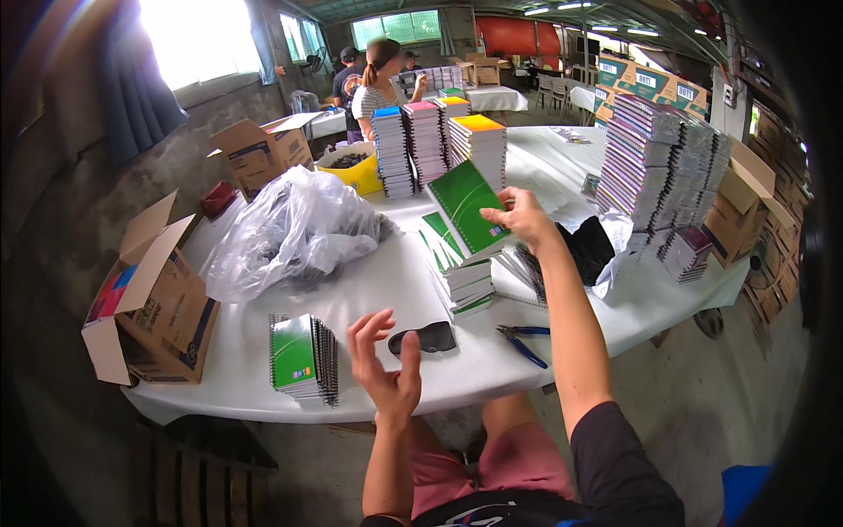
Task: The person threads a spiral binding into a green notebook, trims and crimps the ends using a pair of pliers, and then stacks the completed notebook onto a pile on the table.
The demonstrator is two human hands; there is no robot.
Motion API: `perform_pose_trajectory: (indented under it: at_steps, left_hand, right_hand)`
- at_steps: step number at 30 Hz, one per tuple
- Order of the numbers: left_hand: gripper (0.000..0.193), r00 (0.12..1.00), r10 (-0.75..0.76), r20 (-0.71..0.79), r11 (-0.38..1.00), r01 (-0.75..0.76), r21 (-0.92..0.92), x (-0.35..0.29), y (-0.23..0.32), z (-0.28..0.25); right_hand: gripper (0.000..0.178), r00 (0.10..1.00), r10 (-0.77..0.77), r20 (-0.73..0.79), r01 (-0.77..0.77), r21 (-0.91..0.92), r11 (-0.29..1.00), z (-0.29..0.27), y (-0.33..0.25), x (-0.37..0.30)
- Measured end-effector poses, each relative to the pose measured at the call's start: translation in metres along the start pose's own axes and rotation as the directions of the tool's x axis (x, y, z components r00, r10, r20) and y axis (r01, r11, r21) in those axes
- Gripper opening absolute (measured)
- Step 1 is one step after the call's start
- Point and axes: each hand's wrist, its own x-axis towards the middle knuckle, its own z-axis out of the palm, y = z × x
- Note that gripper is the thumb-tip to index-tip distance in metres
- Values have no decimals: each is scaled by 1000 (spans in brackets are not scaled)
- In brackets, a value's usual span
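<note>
My right hand (520, 218) grips a green notebook (465, 200) by its right edge, thumb on the cover. It is tilted above a stack of green notebooks (467, 285) in the middle of the table. Nothing is in my left hand (386, 364), whose fingers are apart near the table's front edge. Beside that hand lies a flat black object (432, 337), its kind unclear. To its left stands a smaller pile of green spiral-bound notebooks (299, 353). Blue-handled pliers (525, 342) rest right of the black object, below my right forearm.
A plastic bag (294, 230) of dark items and open cardboard boxes (171, 321) occupy the left. Tall notebook stacks (479, 140) stand at the back beside a yellow tub (356, 176). More wrapped stacks (650, 167) rise at right. A person (378, 88) stands across the table.
</note>
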Motion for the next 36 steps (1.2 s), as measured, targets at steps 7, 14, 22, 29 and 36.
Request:
perform_pose_trajectory:
  at_steps: [7,14,22,29,36]
  left_hand:
    - [52,881,-361,305,712,471,-521,15,22,32]
    - [23,858,-147,493,969,24,248,9,19,-11]
    - [25,649,-351,675,659,-341,670,-39,-29,-10]
    - [42,793,-184,580,750,-268,604,-53,-46,8]
    - [47,956,5,292,696,-213,686,-80,-59,18]
  right_hand:
    - [35,976,-189,105,152,289,945,20,-34,-100]
    - [32,901,-272,337,205,223,953,21,2,-150]
    - [52,998,58,7,-30,-796,604,-33,127,-76]
    - [35,1000,-28,11,17,-981,195,-17,152,-74]
    - [17,1000,-22,-18,-13,-981,193,-36,112,-62]
